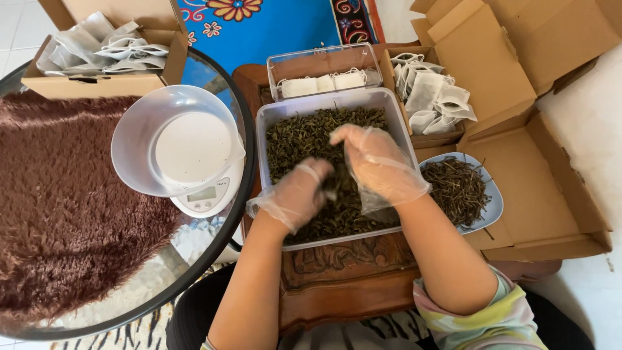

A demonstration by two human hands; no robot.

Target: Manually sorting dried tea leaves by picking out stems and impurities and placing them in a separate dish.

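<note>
A clear plastic tub point(273, 114) full of dark dried tea leaves point(302, 135) sits on a carved wooden stand in front of me. Both my hands wear thin clear plastic gloves and are down in the leaves. My left hand point(299, 192) is curled at the tub's near middle, fingers closed around some leaves. My right hand point(376, 162) lies just right of it, fingers bent down into the pile, touching the left fingertips. What sits between the fingers is hidden.
A white kitchen scale with a clear bowl point(175, 139) stands on the round glass table at left, beside a brown furry mat point(58, 201). Cardboard boxes of empty filter bags point(434, 97) point(103, 48), a small clear tray point(324, 74) and a plate of twigs point(461, 189) surround the tub.
</note>
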